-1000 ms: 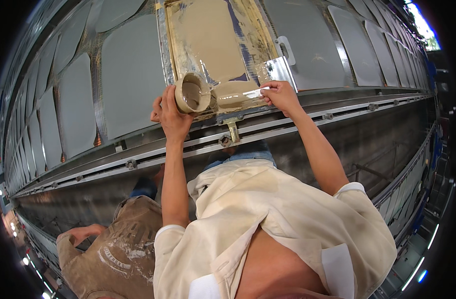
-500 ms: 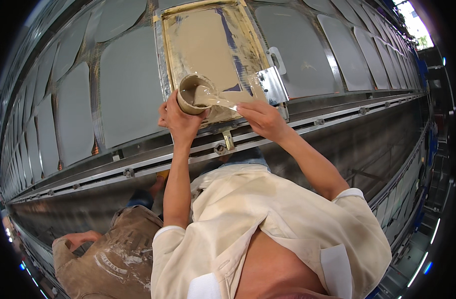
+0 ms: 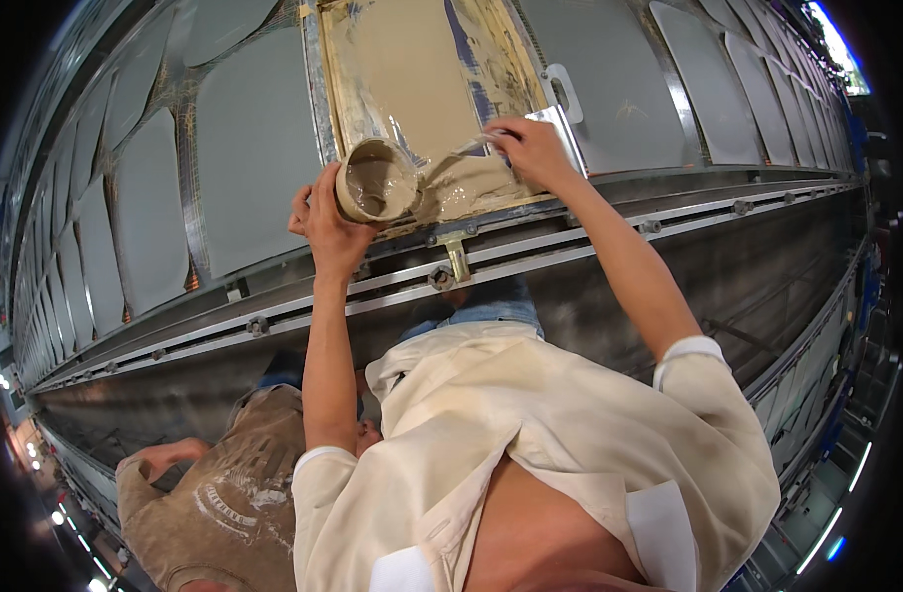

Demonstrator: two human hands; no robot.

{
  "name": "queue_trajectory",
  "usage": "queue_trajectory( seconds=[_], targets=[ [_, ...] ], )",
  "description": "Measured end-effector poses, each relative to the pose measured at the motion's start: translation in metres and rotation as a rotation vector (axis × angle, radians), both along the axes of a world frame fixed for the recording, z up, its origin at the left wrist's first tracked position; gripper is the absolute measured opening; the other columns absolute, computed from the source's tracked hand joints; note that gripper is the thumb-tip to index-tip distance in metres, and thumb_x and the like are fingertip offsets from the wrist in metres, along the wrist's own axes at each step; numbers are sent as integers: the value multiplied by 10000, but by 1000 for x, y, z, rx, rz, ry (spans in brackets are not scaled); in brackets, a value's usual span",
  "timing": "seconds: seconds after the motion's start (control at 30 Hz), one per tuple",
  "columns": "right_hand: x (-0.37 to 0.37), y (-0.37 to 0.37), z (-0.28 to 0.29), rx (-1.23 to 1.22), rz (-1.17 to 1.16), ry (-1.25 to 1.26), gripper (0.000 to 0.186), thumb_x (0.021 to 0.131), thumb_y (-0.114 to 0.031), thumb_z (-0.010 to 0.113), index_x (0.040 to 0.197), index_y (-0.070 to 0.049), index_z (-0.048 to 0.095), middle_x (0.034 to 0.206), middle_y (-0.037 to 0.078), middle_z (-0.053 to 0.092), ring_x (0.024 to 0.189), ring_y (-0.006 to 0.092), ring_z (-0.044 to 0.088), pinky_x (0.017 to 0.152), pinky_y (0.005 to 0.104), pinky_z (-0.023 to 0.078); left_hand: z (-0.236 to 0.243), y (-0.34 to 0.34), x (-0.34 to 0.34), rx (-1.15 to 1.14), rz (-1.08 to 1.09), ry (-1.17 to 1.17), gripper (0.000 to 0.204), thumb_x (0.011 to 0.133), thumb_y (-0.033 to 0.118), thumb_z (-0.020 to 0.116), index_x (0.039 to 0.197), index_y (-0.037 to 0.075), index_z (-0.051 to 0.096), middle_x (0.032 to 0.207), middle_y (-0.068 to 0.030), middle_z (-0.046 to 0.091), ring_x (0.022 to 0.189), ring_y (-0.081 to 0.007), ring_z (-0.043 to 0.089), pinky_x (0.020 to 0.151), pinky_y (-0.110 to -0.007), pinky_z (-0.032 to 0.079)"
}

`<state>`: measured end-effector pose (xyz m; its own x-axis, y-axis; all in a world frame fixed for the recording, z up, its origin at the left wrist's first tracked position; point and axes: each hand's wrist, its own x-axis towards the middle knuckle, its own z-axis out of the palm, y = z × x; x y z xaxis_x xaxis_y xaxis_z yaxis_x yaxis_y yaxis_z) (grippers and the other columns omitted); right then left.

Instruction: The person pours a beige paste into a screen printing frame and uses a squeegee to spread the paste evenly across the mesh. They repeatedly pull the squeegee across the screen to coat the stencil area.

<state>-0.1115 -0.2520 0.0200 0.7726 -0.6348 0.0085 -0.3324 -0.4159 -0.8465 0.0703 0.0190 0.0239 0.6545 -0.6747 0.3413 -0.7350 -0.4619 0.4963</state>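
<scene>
My left hand (image 3: 328, 225) grips a round tub (image 3: 364, 156) coated with beige ink, its mouth tilted toward me and to the right. In my right hand (image 3: 538, 153) is the handle of a thin spatula (image 3: 468, 147), held low over the near end of a screen-printing frame (image 3: 323, 104). The spatula's far end is hard to make out against the ink. Thick wet beige ink (image 3: 471, 189) lies on the screen just right of the tub. Beige also covers the mesh farther up, with purple-blue strips at its right side.
Grey panels (image 3: 244, 178) lie in rows along the long table on both sides. A metal rail (image 3: 530, 249) with bolts runs along its near edge. A white handle-shaped piece (image 3: 567, 94) stands by the frame's right side. A co-worker in a stained brown shirt (image 3: 229, 483) is close at my left.
The spatula has come out of the tub and moved right and away with my right hand. More ink now lies on the near end of the screen. The tub has shifted slightly left.
</scene>
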Motion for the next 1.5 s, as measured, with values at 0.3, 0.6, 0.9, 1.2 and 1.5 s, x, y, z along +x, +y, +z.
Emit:
queue_trajectory(
  seconds=[0.3, 0.6, 0.9, 1.2, 1.5],
  targets=[
    [-15, -12, -42, -221, 114, 346, 232, 906, -223, 650, 1047, -72, 756, 992, 202, 726, 958, 405, 677, 883, 476, 537, -14, 4, 5, -141, -17, 64, 993, 472, 183, 950, 1374, 182, 535, 1333, 8, 611, 1264, -310, 442, 1059, -449, 234],
    [-56, 12, -31, 590, -172, 296, 151, 866, -91, 734, 993, -14, 758, 803, 90, 752, 731, 120, 717, 641, 256, 549, -23, -8, 7, -124, -8, 32, 983, 491, 158, 937, 1384, 183, 526, 1347, 6, 604, 1263, -314, 451, 1049, -459, 254],
    [-26, 34, 82, 27, -56, 78, 191, 874, -103, 691, 1048, -39, 735, 850, 132, 740, 742, 234, 700, 715, 331, 534, -22, -24, -2, -94, -27, -84, 979, 500, 209, 949, 1381, 190, 522, 1328, -16, 625, 1253, -285, 495, 1057, -455, 282],
    [-39, 69, 62, -609, 369, -211, 288, 822, 18, 698, 1100, -53, 685, 1098, 107, 683, 925, 301, 669, 800, 395, 551, 0, -41, -26, -83, 174, 150, 1000, 519, 274, 974, 1398, 145, 514, 1276, -27, 632, 1277, -314, 405, 1026, -491, 241],
    [-64, 32, 77, -274, -27, -11, 158, 897, -109, 699, 1034, -42, 741, 915, 139, 736, 827, 288, 699, 755, 347, 548, -18, -22, -4, -94, 49, -9, 972, 500, 230, 958, 1371, 181, 530, 1302, -4, 625, 1239, -318, 460, 1004, -497, 266]
  ],
)
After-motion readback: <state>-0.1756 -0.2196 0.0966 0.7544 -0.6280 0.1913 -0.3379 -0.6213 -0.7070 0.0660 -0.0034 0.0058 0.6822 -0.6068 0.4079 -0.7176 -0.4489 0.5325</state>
